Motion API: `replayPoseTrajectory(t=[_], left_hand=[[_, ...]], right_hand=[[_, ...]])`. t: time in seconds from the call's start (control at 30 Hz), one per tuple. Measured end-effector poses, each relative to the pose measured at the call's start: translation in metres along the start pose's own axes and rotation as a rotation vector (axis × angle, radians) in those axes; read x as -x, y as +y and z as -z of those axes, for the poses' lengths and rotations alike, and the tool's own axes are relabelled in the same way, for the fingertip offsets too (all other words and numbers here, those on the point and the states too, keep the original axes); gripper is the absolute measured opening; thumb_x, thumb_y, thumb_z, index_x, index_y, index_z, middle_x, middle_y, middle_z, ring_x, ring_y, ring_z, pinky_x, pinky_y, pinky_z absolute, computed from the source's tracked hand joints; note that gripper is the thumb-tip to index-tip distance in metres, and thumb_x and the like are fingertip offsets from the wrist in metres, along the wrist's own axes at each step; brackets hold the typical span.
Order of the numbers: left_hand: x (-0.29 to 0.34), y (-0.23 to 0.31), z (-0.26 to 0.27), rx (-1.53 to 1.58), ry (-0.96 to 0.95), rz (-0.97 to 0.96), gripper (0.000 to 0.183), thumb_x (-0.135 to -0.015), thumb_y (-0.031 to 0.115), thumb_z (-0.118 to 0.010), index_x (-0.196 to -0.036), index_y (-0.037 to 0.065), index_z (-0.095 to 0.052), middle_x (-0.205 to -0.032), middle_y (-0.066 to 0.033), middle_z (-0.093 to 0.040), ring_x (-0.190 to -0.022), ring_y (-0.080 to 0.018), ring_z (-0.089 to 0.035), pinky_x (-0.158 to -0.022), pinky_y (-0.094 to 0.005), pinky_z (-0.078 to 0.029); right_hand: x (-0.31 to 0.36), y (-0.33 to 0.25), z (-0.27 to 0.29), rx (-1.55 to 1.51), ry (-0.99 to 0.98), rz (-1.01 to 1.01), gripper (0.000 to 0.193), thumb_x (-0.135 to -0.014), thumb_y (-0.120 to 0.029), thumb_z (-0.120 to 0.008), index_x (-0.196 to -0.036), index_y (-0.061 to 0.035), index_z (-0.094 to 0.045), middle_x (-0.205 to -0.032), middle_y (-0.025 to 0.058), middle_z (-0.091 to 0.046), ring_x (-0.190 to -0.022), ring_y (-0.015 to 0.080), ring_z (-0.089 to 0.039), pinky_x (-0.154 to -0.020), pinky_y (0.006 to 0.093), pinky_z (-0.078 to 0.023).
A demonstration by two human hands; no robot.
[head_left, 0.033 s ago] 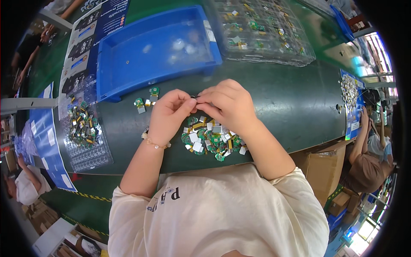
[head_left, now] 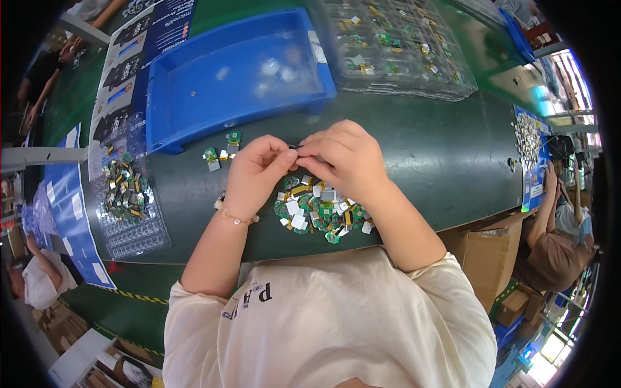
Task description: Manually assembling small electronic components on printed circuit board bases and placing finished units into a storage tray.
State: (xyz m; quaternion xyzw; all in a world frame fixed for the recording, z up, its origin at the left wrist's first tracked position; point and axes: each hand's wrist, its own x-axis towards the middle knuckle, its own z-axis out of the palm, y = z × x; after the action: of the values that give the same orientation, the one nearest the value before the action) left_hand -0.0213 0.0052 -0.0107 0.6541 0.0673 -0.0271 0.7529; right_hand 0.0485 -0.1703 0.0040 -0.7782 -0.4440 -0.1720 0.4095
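My left hand [head_left: 260,169] and my right hand [head_left: 346,160] meet above the table with their fingertips pinched together. A small dark piece [head_left: 294,147] shows between them; most of it is hidden by the fingers, so its kind cannot be made out. Just below my hands lies a loose pile of small green circuit boards [head_left: 323,208] with white and silver squares and gold-brown strips. Beyond my left hand, a few more such boards [head_left: 211,158] lie apart on the dark green table [head_left: 440,149].
A blue plastic bin [head_left: 239,119] stands at the far left. Stacked clear trays [head_left: 407,84] holding boards are at the far right. Another clear tray [head_left: 139,242] bears a heap of boards at the left. A cardboard box [head_left: 485,258] stands at right, with co-workers beyond.
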Motion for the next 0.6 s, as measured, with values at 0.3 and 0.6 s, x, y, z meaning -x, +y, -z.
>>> replayPoseTrajectory(t=[0.3, 0.6], left_hand=[[0.0019, 0.0006, -0.0009, 0.038, -0.085, 0.034, 0.009, -0.088, 0.009, -0.063, -0.092, 0.002, -0.059, -0.082, -0.0019, -0.064, -0.075, -0.0063, -0.059, -0.066, -0.0195, -0.046], [0.0017, -0.0044, 0.0028, 0.242, -0.076, -0.044, 0.004, -0.088, 0.004, -0.061, -0.09, 0.003, -0.058, -0.083, -0.0018, -0.063, -0.075, -0.007, -0.059, -0.068, -0.0205, -0.048]], right_hand=[[-0.0019, -0.0013, 0.0017, -0.095, -0.03, 0.032, 0.023, -0.064, -0.01, -0.078, -0.08, -0.0121, -0.063, -0.084, 0.0002, -0.067, -0.074, 0.0198, -0.061, -0.066, 0.0308, -0.048], [-0.0021, -0.0078, -0.0023, -0.217, 0.009, -0.059, 0.028, -0.065, -0.011, -0.078, -0.091, -0.0114, -0.068, -0.087, 0.0015, -0.068, -0.075, 0.0205, -0.061, -0.068, 0.0317, -0.046]])
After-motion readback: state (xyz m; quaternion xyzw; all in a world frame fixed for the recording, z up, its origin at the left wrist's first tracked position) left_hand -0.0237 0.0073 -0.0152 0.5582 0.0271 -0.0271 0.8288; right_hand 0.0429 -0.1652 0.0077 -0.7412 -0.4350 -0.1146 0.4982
